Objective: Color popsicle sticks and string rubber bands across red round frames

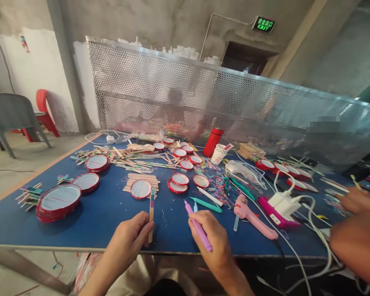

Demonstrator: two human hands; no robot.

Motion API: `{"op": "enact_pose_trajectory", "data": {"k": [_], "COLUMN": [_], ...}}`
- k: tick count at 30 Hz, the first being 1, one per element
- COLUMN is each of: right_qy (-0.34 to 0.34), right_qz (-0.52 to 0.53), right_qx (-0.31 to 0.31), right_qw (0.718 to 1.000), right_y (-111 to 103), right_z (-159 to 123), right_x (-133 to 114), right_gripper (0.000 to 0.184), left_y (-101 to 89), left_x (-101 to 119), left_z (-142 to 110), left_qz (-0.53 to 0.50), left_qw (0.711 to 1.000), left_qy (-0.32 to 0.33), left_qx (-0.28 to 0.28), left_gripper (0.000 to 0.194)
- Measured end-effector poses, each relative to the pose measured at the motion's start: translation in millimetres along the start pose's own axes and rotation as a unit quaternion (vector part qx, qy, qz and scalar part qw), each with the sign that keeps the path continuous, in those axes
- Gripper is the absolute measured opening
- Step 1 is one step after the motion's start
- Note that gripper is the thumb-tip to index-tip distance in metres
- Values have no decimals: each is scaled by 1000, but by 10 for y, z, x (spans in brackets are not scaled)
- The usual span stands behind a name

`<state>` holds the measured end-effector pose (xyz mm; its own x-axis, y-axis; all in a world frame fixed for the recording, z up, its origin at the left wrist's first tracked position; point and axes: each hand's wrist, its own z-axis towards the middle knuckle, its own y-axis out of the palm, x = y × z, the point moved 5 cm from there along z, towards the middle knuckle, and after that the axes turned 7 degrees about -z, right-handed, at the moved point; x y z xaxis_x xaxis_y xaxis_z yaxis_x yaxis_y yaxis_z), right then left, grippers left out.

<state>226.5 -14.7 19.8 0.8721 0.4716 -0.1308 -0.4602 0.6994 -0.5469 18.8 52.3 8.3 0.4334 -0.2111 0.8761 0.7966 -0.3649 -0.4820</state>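
Note:
My left hand [129, 238] grips a wooden craft stick [151, 216] upright, its upper part striped in colours. My right hand [211, 242] is shut on a pink marker [197, 225], whose tip points up and to the left. Both hands rest near the front edge of the blue table [80, 234]. A teal marker [205, 204] and a white marker [209, 196] lie just beyond my right hand. Round red-rimmed craft discs [140, 189] lie beyond my left hand, one on a few flat sticks. A pink hot glue gun [254, 218] lies to my right.
A co-worker's hand [356, 201] and forearm enter at the right. Loose sticks, coloured rubber bands, white cables and a magenta power strip [279, 213] cover the table. A red flask [213, 142] and paper cup [219, 154] stand before a perforated metal screen [147, 86].

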Motion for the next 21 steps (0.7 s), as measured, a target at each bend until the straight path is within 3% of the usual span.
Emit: {"op": "enact_pose_trajectory", "data": {"k": [4,11,14,21], "right_qy": [-38,-83,-40,78], "right_qz": [-44,-177,-246,-344], "right_qx": [-83,-194,-213,-259], "right_qw": [995,961,945,899], "right_y": [-186,-252,-210,9], "right_z": [-58,-109,-70,158], "right_x": [350,595,780,1125], "right_gripper": [26,45,45,15], "left_y": [7,33,32,22], "left_x": [-2,-45,-55,-58], "left_z": [-9,4,15,14], "left_qz": [1,19,23,23], "left_qw": [1000,999,999,999], "left_qy": [-3,41,31,41], "left_qx": [-5,-7,-13,-10], "left_gripper": [30,35,35,35]}}
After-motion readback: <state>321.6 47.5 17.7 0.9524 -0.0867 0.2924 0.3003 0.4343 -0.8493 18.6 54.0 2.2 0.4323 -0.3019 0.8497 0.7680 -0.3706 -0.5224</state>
